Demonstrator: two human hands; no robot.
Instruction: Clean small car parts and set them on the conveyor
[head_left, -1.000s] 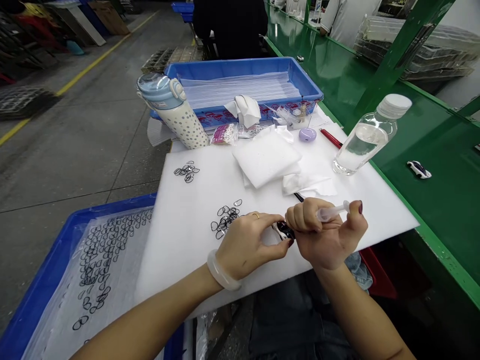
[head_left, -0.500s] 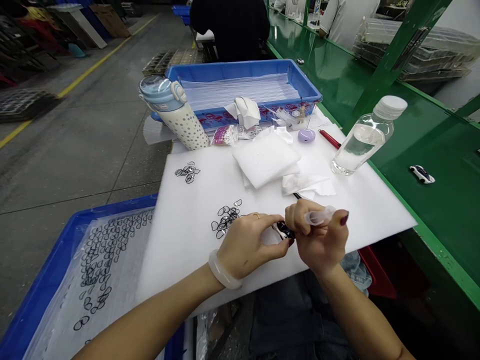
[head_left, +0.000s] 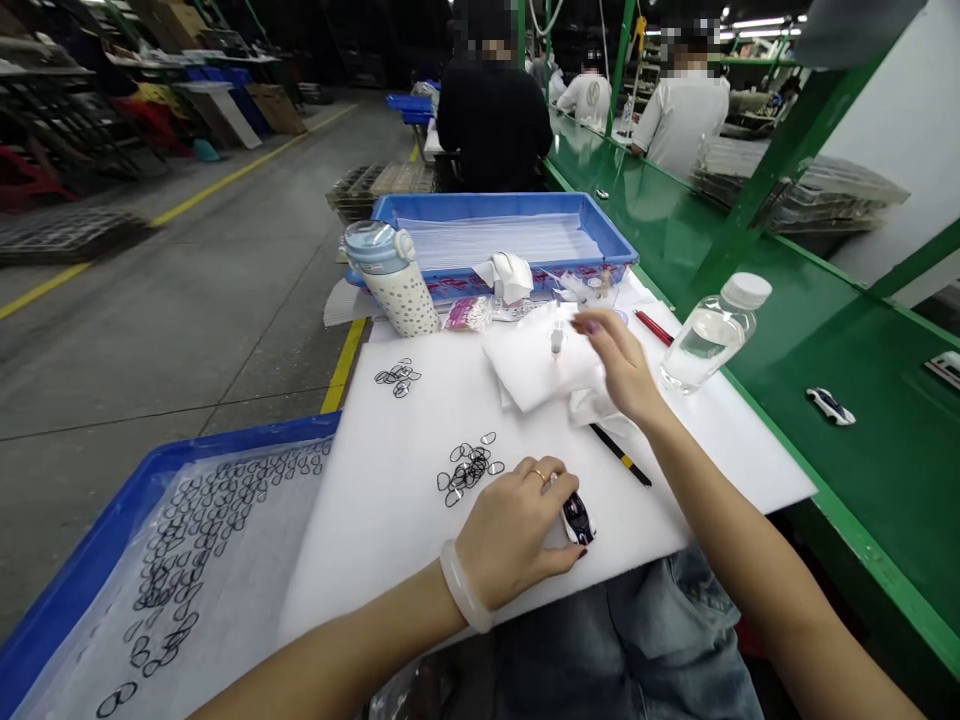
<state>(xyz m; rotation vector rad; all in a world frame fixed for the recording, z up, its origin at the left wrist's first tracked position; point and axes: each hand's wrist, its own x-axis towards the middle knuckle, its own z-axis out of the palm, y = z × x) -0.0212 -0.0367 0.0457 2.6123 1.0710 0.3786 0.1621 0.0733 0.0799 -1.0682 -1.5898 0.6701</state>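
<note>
My left hand [head_left: 521, 530] grips a small black-and-white toy car [head_left: 577, 518] on the white foam sheet [head_left: 390, 540], fingers at one end and thumb at the other. Over the folded white foam pieces [head_left: 517, 365], my right hand [head_left: 621, 365] has its fingers stretched out and holds nothing. Just left of those fingertips is a small clear dropper-like bottle [head_left: 556, 342], upright and a little blurred. A black stick tool with a yellow band [head_left: 622, 456] lies below my right wrist. Thin black rings [head_left: 469, 468] are heaped left of my left hand.
A tumbler [head_left: 394, 280], a blue bin [head_left: 502, 205] and a water bottle [head_left: 709, 340] border the sheet. More rings lie in a blue tray [head_left: 187, 445] at left. Another toy car [head_left: 830, 406] sits on the green conveyor [head_left: 757, 320]. People sit ahead.
My right hand has moved forward from the toy car and let go of the clear bottle and the stick tool. My left hand has lowered the car to the sheet. The view has tilted up.
</note>
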